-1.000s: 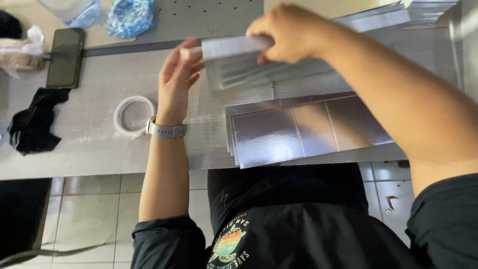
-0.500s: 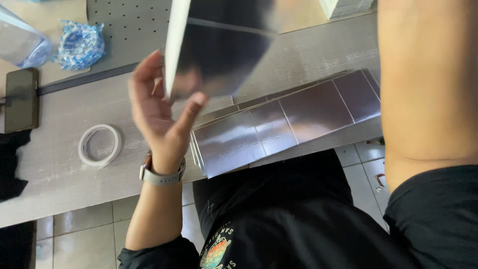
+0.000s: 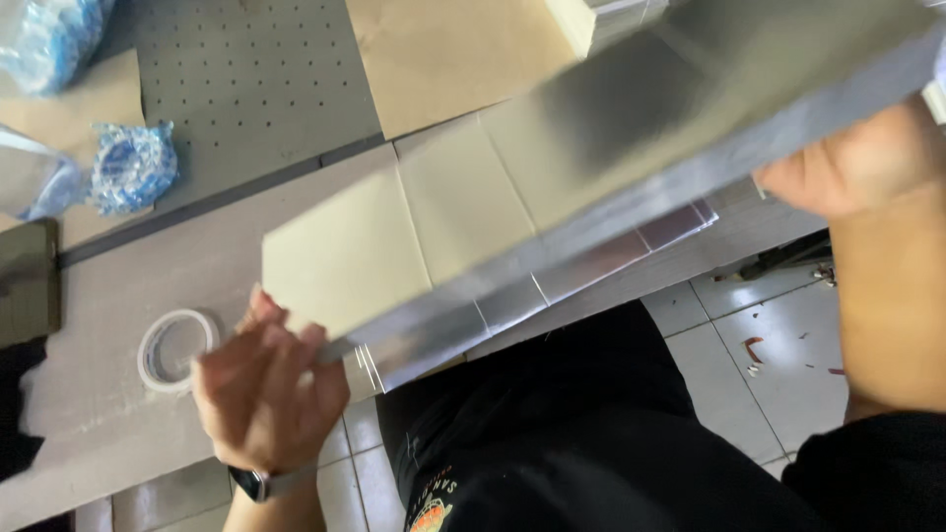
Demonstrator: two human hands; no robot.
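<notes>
A long folded silver card panel (image 3: 591, 167), creased into several sections, is held up slantwise in front of the camera, running from the lower left to the upper right corner. Its pale matt face is toward the camera, and a shiny foil flap runs along its lower edge. The left hand (image 3: 266, 394) has its grip closed on the panel's lower-left corner, the fingers curled up against the edge there. A watch (image 3: 258, 484) sits on that wrist. The right hand (image 3: 855, 163) meets the panel near its far upper end, just below the foil edge. Only the knuckles and back of this hand show, so I cannot tell whether its grip is closed on the sheet or only pressing against it.

Under the raised panel, a stack of flat silver sheets (image 3: 591, 271) lies on the grey bench (image 3: 148, 286), mostly covered, with only the front edge showing. A roll of white tape (image 3: 175, 350) lies on the bench just left of the left hand. Farther back are a blue plastic-wrapped bundle (image 3: 133, 166), a brown cardboard sheet (image 3: 443, 49) and a perforated grey board (image 3: 246, 89). A dark phone (image 3: 28, 281) is cut off at the left border. The panel's upper end runs out of view.
</notes>
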